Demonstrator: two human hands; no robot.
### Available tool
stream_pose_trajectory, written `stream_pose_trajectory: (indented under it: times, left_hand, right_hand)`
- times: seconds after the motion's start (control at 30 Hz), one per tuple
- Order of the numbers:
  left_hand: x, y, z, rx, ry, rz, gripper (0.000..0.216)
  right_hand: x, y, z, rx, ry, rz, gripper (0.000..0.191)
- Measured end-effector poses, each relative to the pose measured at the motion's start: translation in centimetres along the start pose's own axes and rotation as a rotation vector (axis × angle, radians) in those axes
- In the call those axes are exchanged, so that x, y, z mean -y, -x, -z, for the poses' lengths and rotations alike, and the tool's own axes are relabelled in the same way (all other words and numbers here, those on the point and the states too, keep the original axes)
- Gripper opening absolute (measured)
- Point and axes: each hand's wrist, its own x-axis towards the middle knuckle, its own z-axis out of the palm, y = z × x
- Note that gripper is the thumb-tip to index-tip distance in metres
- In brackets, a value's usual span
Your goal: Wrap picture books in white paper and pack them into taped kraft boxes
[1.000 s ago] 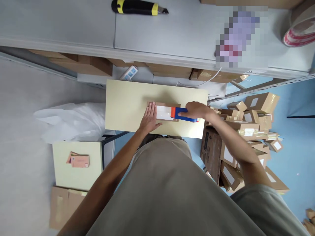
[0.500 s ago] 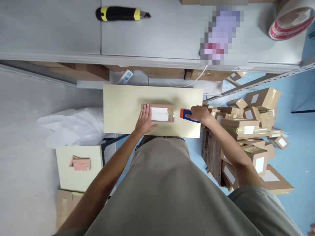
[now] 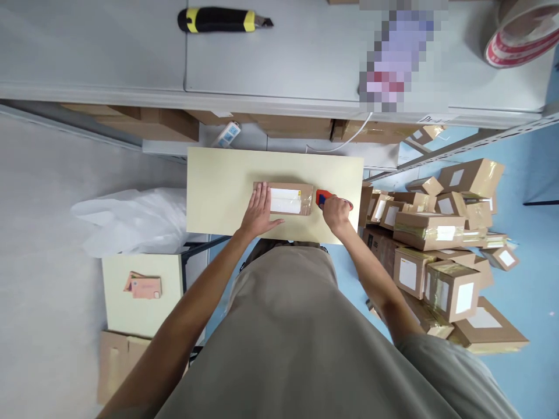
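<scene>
The left hand [image 3: 257,214] lies flat, fingers straight, on the left end of 1 cardboard box [image 3: 292,199], which rests mid-way along the pale table [image 3: 218,186]. The right hand [image 3: 335,213] grips a red and blue tape dispenser [image 3: 321,198], fingers curled round it, just right of the box. On the far shelf [image 3: 283,67] lies 1 knife [image 3: 222,20].

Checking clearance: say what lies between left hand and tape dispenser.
In the head view, the exposed part of the labelled cardboard box, then a narrow bare strip of tabletop.
</scene>
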Motion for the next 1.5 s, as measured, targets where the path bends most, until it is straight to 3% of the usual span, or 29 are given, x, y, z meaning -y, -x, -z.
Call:
stream_pose_trajectory:
  times: [0.1, 0.23, 0.37, 0.47, 0.53, 0.67, 0.73, 0.83, 1.0, 1.13, 1.33, 1.4, 1.5]
  left_hand:
    - [-0.1, -0.1, 0.2, -0.006, 0.02, 0.002, 0.135]
    - [-0.4, -0.3, 1.2, -0.061, 0.134, 0.017, 0.109]
    - [-0.8, -0.1, 2.6, -0.337, 0.406, 0.122, 0.05]
    - [-0.5, 0.6, 3.3, -0.554, 0.57, 0.209, 0.031]
    - [0.1, 0.9, 3.5, -0.617, 0.653, 0.268, 0.025]
    - [1.8, 0.7, 2.9, -0.637, 0.731, 0.467, 0.018]
    - [2.3, 0.4, 2.4, -0.559, 0.741, 0.546, 0.015]
    - [2.7, 0.0, 2.2, -0.43, 0.74, 0.538, 0.018]
    - [4.7, 0.7, 3.4, -0.599, 0.772, 0.449, 0.028]
    - [7.9, 2.4, 3.4, -0.695, 0.848, 0.391, 0.029]
    - [12.0, 5.5, 1.2, -0.644, 0.762, 0.651, 0.024]
    - [12.3, 6.8, 0.6, -0.645, 0.776, 0.664, 0.02]
    - [11.1, 9.2, 0.2, -0.71, 0.842, 0.574, 0.017]
  right_hand:
    - [-0.9, 0.3, -1.3, -0.214, -0.155, -0.225, 0.059]
    - [-1.3, 1.6, -2.4, -0.278, -0.354, -0.288, 0.069]
    - [-0.8, 2.2, -3.2, -0.402, -0.508, -0.282, 0.064]
    - [-0.4, 1.5, -4.1, -0.545, -0.657, -0.249, 0.056]
    - [-0.1, 0.7, -4.7, -0.631, -0.741, -0.222, 0.053]
    - [0.8, -1.0, -5.5, -0.686, -0.848, -0.194, 0.05]
    - [1.4, -1.5, -5.6, -0.685, -0.875, -0.2, 0.051]
    - [2.3, -1.4, -5.8, -0.722, -0.89, -0.204, 0.054]
    - [4.8, -0.7, -6.4, -0.845, -1.002, -0.052, 0.061]
    - [8.8, -1.5, -8.4, -0.853, -1.148, 0.068, 0.063]
    - [14.0, -2.7, -13.1, -0.754, -1.142, 0.079, 0.062]
    - [14.6, -1.8, -14.4, -0.776, -1.12, 0.061, 0.061]
    - [15.0, 1.1, -16.2, -0.789, -1.098, 0.073, 0.057]
